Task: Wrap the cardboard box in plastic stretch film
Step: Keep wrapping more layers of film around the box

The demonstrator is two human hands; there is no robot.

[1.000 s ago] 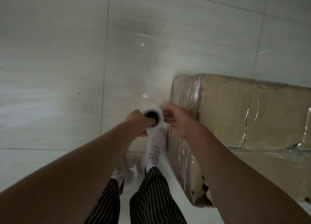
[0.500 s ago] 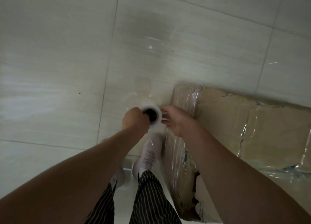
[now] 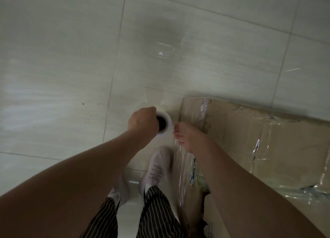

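Head view, looking straight down. Box lies on the tiled floor at right: brown cardboard, one corner toward the hands. Its top and near side already carry shiny film in wrinkled strips, and the cardboard looks torn low on the near side. Roll is held upright just left of the box corner, dark core facing the camera inside a white rim. Left hand is curled in a fist on the roll's left side, gripping it; the fingers pass out of sight. Film runs from the roll down along the box's near side as a taut clear sheet with bright streaks. Right hand is just right of the roll, over the box corner. Its fingertips point at the roll's rim and lie against the film; cannot tell whether they pinch it or only touch it. The two hands are close, with the roll between them. Both forearms are bare. Below the hands, two pale shoes stand on the floor beside the box, under dark trousers with thin white stripes. A faint light reflection shows on the tile above the roll.
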